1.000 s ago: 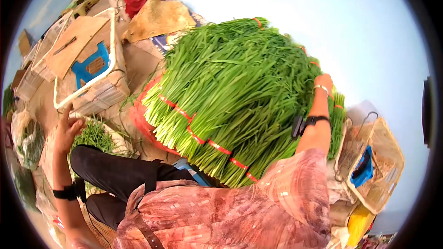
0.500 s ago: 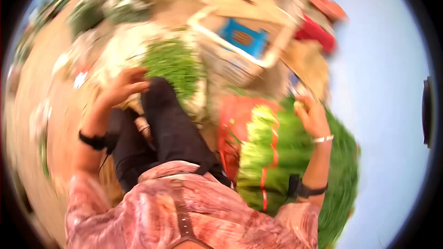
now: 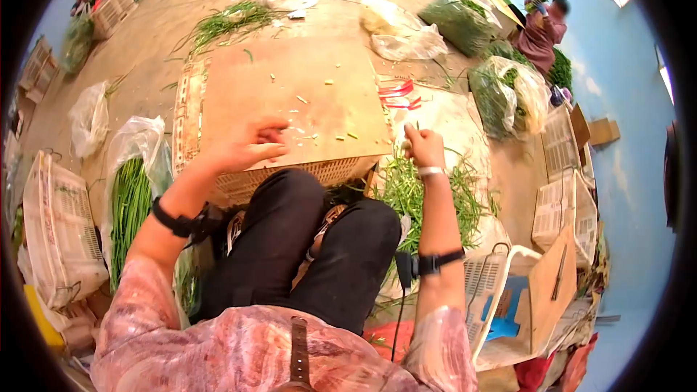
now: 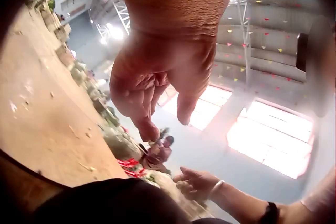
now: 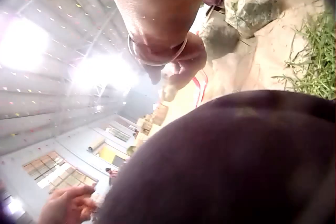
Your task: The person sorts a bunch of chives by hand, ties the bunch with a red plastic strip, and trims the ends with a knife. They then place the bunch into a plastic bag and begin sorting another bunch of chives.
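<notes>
My left hand (image 3: 254,147) is over the near edge of a wooden board (image 3: 290,87) that rests on a plastic crate (image 3: 290,180). In the left wrist view the fingers of this hand (image 4: 157,85) hang loosely bent, with nothing between them and the thumb. To the right of the board my right hand (image 3: 425,147) hovers with loosely curled fingers, and nothing shows in its grasp. Just ahead of it lie several red ties (image 3: 398,94) at the board's right edge. Loose green leafy trimmings (image 3: 399,189) spread below this hand. Small cut stem pieces (image 3: 341,138) dot the board.
At left, long green stalks (image 3: 131,210) fill a clear bag beside a white crate (image 3: 62,232). Another crate (image 3: 486,279) with a blue thing inside stands at right. Stuffed bags (image 3: 508,94) and a person (image 3: 539,36) holding greens are farther off at right.
My view and body have swung left, from the tall heap of tied green stalks to the board. The right hand has come off the heap; the left hand is now over the board.
</notes>
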`<action>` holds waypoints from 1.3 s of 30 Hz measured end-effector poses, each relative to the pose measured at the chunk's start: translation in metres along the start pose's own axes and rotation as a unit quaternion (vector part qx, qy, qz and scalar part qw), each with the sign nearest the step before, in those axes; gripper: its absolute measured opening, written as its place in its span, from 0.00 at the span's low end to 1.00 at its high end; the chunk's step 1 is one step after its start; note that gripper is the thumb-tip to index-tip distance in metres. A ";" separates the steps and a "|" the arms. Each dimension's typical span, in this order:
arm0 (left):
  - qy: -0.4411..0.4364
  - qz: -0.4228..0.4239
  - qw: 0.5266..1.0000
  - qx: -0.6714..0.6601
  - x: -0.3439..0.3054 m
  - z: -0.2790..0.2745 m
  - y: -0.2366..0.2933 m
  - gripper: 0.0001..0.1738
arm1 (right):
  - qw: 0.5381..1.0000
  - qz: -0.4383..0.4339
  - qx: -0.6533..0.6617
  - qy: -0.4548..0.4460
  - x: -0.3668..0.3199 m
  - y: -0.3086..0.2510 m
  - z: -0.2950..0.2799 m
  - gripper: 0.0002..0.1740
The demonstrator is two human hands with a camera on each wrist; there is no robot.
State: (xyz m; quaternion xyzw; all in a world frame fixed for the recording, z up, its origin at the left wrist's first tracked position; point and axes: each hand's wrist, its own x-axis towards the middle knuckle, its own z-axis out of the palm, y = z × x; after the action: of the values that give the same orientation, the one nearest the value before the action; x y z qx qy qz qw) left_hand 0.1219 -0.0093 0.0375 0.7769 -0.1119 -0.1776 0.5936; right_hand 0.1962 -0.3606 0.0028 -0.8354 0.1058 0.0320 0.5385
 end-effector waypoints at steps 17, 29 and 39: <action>0.137 -0.075 0.985 -0.077 -0.014 -0.049 -0.037 0.27 | 0.967 -0.009 0.173 0.187 0.134 0.065 0.050 0.08; 0.148 -0.088 0.980 -0.097 -0.027 -0.060 -0.049 0.30 | 0.981 0.021 0.139 0.132 0.136 0.066 0.045 0.15; 0.161 -0.090 0.978 -0.100 -0.032 -0.065 -0.063 0.28 | 0.980 -0.090 0.141 0.111 0.110 0.060 0.040 0.10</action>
State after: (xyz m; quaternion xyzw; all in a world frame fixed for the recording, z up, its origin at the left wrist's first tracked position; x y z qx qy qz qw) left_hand 0.1167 0.0770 -0.0032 0.7392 0.0740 -0.1137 0.6597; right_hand 0.2933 -0.3640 -0.0860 -0.7552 0.0928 -0.1253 0.6366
